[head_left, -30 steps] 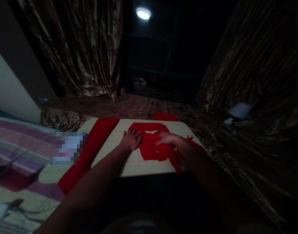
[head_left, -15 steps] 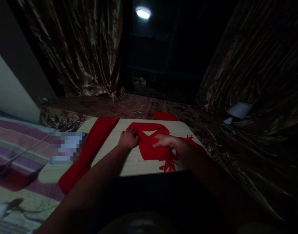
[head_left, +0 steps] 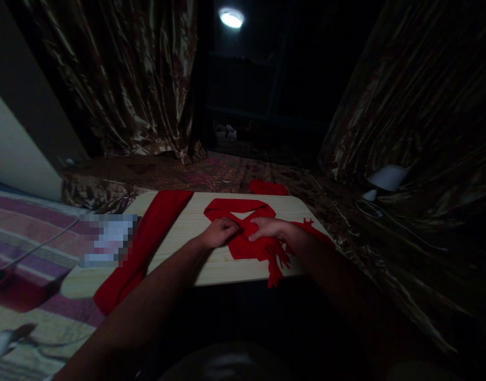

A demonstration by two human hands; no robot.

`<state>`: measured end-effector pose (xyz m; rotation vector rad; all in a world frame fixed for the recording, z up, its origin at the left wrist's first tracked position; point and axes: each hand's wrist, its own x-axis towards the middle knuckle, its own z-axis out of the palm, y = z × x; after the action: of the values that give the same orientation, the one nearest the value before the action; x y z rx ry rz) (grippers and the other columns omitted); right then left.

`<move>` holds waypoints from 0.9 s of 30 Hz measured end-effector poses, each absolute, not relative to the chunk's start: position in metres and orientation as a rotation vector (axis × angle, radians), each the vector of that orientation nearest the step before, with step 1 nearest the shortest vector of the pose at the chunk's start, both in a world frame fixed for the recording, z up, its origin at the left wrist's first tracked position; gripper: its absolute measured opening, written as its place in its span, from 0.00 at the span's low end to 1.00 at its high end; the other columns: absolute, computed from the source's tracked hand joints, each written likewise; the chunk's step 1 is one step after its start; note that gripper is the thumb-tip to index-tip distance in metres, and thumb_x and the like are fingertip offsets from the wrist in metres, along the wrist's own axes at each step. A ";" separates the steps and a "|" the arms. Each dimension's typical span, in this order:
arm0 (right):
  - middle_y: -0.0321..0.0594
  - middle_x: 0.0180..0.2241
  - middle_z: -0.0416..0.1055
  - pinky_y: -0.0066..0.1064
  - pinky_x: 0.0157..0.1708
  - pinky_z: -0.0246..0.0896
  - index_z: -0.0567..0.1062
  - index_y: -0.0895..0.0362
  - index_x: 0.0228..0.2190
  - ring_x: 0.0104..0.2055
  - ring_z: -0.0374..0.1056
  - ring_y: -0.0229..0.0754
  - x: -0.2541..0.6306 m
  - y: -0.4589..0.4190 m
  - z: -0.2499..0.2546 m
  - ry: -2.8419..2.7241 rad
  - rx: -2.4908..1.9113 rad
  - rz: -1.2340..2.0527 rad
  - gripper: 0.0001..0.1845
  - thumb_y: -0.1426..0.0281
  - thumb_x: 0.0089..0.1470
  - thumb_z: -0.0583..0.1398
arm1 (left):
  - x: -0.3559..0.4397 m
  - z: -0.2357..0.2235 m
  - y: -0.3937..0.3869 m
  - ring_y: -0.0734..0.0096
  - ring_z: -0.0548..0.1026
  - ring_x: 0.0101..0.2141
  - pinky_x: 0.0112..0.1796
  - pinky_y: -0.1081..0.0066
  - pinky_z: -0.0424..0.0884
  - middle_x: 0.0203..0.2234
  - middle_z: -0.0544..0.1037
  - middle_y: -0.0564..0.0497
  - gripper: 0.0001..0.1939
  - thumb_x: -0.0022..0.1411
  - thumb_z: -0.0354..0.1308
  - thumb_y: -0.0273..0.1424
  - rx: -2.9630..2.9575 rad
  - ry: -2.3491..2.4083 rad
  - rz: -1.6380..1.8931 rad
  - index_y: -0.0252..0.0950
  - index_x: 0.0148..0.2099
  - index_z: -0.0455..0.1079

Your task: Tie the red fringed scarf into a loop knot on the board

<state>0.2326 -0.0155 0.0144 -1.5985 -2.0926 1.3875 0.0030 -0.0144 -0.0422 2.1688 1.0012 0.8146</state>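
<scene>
A red fringed scarf (head_left: 243, 248) lies on a pale wooden tabletop (head_left: 211, 264), laid in a loop whose ends cross in the middle. The wood shows through a small gap at the top of the loop. At the left edge of the crossing, the fingers of my left hand (head_left: 219, 234) are curled closed on the cloth. My right hand (head_left: 270, 228) grips the scarf at the crossing, thumb toward me. Tassels hang below it over the table's near edge. Another stretch of red cloth with fringe (head_left: 312, 232) extends beyond my right wrist.
A long folded red cloth (head_left: 147, 246) runs along the table's left side, next to a blurred-out item (head_left: 110, 241). Another red piece (head_left: 269, 187) lies past the far edge. A striped bedspread (head_left: 36, 259) is at left, a small lamp (head_left: 388, 177) at right.
My left hand has moved right and slightly nearer, from the loop's upper left to the crossing, and its fingers have curled in. The tassels below my right hand now hang closer together.
</scene>
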 end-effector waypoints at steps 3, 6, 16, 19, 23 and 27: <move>0.38 0.43 0.78 0.27 0.38 0.68 0.77 0.56 0.42 0.40 0.74 0.41 0.246 -0.014 0.023 -2.095 -1.496 1.614 0.24 0.69 0.39 0.70 | 0.003 -0.038 -0.013 0.64 0.77 0.41 0.49 0.66 0.70 0.37 0.82 0.47 0.18 0.65 0.52 0.41 2.224 0.864 0.804 0.37 0.36 0.79; 0.36 0.33 0.77 0.26 0.32 0.63 0.78 0.59 0.34 0.32 0.70 0.37 0.257 -0.010 0.031 -2.311 -1.533 1.538 0.18 0.62 0.42 0.70 | 0.002 -0.036 -0.013 0.63 0.76 0.42 0.50 0.65 0.70 0.37 0.81 0.46 0.16 0.64 0.55 0.42 2.231 0.777 0.789 0.37 0.35 0.79; 0.29 0.20 0.67 0.24 0.28 0.54 0.78 0.58 0.27 0.26 0.61 0.34 0.270 -0.024 0.044 -2.769 -1.684 1.100 0.27 0.45 0.43 0.67 | 0.001 -0.037 -0.012 0.61 0.73 0.53 0.56 0.66 0.67 0.47 0.80 0.49 0.11 0.59 0.60 0.38 2.214 0.876 0.663 0.42 0.39 0.82; 0.31 0.23 0.70 0.25 0.28 0.54 0.78 0.58 0.28 0.27 0.63 0.35 0.279 -0.032 0.050 -2.811 -1.656 1.160 0.27 0.46 0.43 0.66 | 0.002 -0.035 -0.012 0.62 0.74 0.52 0.56 0.67 0.68 0.47 0.81 0.50 0.13 0.62 0.56 0.36 2.246 0.887 0.659 0.42 0.41 0.83; 0.35 0.35 0.76 0.26 0.34 0.58 0.79 0.55 0.35 0.36 0.69 0.41 0.296 -0.046 0.057 -2.883 -1.671 1.000 0.23 0.56 0.37 0.71 | 0.004 -0.035 -0.010 0.62 0.73 0.53 0.57 0.66 0.66 0.46 0.82 0.51 0.15 0.63 0.53 0.34 2.239 0.893 0.639 0.43 0.42 0.82; 0.38 0.38 0.77 0.29 0.39 0.59 0.79 0.53 0.34 0.42 0.70 0.46 0.308 -0.064 0.050 -2.882 -1.768 0.436 0.17 0.69 0.37 0.70 | 0.005 -0.034 -0.010 0.62 0.72 0.53 0.57 0.66 0.65 0.47 0.81 0.51 0.15 0.62 0.53 0.33 2.232 0.893 0.633 0.43 0.42 0.82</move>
<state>0.3084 -0.0635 0.0500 -1.7678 -2.8816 0.4363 0.0045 -0.0097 -0.0339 2.2325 0.8930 0.6328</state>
